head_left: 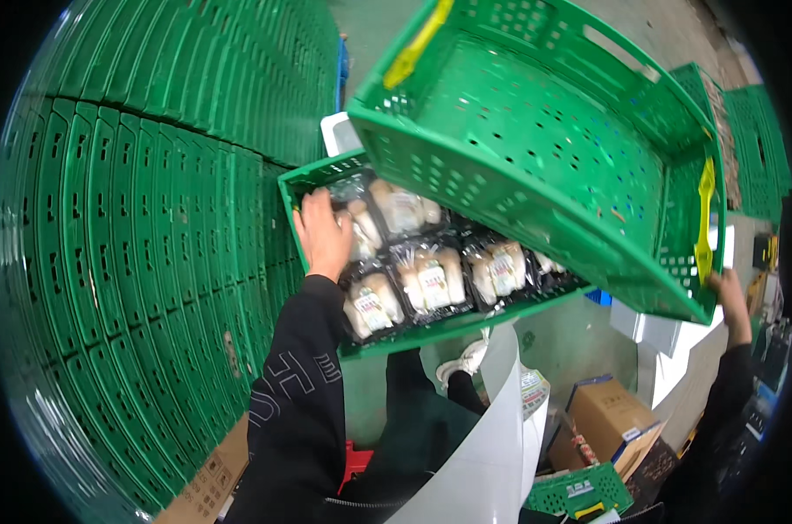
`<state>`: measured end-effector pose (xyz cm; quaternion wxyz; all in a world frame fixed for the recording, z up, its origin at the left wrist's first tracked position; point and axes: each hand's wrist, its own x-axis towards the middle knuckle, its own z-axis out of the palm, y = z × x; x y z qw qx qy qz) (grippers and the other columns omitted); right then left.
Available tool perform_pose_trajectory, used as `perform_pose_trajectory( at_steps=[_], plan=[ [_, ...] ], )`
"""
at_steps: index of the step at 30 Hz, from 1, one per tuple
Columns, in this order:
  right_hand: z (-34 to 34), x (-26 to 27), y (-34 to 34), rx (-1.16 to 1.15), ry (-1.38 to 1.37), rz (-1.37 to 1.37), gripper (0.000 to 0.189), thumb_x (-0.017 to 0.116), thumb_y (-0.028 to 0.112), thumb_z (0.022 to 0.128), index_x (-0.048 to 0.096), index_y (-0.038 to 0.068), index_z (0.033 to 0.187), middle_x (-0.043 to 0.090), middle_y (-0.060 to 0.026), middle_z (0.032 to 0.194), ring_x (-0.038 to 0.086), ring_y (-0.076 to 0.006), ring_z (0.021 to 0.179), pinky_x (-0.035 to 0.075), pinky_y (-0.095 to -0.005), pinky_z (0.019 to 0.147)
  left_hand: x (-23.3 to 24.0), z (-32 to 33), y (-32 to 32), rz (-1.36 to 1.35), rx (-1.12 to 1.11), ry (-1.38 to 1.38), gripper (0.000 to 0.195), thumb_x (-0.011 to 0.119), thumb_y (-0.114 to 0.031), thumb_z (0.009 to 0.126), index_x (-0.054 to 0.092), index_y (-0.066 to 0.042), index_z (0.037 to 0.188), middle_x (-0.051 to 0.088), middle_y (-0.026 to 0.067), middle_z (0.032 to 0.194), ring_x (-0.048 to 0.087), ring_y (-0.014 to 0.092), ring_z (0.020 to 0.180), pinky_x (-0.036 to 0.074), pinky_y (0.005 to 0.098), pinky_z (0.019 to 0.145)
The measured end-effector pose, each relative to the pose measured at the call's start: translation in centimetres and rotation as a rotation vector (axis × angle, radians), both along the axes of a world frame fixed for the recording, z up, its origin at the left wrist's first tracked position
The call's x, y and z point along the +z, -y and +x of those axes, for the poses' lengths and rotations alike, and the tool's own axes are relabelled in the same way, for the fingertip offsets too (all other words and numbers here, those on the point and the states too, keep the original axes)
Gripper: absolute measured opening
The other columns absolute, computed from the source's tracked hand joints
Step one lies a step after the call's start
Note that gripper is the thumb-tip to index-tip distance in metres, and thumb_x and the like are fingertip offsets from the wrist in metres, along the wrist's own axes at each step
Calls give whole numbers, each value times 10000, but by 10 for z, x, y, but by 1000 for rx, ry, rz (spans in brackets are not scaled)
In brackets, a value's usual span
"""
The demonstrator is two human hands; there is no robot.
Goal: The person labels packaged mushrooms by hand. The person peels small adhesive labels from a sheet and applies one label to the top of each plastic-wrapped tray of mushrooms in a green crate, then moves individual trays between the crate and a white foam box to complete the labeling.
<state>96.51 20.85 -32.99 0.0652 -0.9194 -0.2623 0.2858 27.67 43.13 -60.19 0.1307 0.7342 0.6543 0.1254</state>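
My right hand [730, 301] grips the near right corner of an empty green plastic crate [553, 118] with yellow handles. This crate is tilted and overlaps the right part of a lower green crate [435, 337]. Inside the lower one lie several film-wrapped black trays of pale mushrooms [432, 278], each bearing a printed label. At that crate's left end rests my left hand [324, 232], over a wrapped tray and close to the left wall, fingers spread a little. Whether those fingers grip the wall or only touch it is unclear. The upper crate hides the lower crate's far right part.
Tall stacks of green crates [160, 216] stand close on the left. A cardboard box [609, 419] and a small green crate [579, 491] sit on the floor at the lower right. A curled white sheet [481, 445] hangs before my legs. More crates [756, 144] stand far right.
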Motion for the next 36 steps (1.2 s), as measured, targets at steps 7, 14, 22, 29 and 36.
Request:
perform_pose_trajectory(
  at_steps=[7, 14, 22, 29, 36],
  plan=[
    [-23, -18, 27, -199, -60, -19, 388, 585, 200, 866, 479, 18, 1192, 568, -49, 954, 560, -150, 823, 481, -311, 660, -5, -5, -7, 74, -27, 210, 112, 601, -163, 853, 587, -56, 884, 564, 98, 882, 544, 306, 896, 397, 444, 881],
    [-35, -51, 31, -278, -110, 23, 343, 578, 155, 876, 493, 32, 1184, 598, -53, 1011, 592, -161, 868, 500, -323, 699, -19, -17, -69, -194, 134, 186, 218, 584, -60, 780, 600, -17, 992, 550, 121, 1036, 538, 338, 992, 468, 442, 807],
    [-43, -57, 25, -325, -82, 46, 298, 583, 147, 870, 554, 17, 1137, 633, -46, 967, 607, -139, 811, 496, -285, 661, -40, -29, -66, -306, -63, 93, 512, 525, -26, 760, 542, -23, 1272, 426, 157, 1429, 363, 324, 1355, 254, 491, 1138],
    [-52, -60, 20, -317, -129, 32, 275, 549, 105, 879, 571, -6, 1130, 641, -35, 925, 613, -128, 760, 508, -289, 633, -37, -34, -70, -335, -92, 193, 341, 511, -38, 762, 609, -26, 1088, 627, 144, 1102, 546, 314, 1132, 373, 480, 1032],
    [-54, -63, 18, -363, -108, 107, 214, 541, 79, 880, 588, 3, 1074, 654, -48, 908, 626, -145, 729, 508, -282, 636, -62, -25, -115, -538, 35, 33, 256, 533, -152, 833, 658, -20, 1014, 651, 235, 1033, 622, 408, 974, 499, 452, 823]
  ],
)
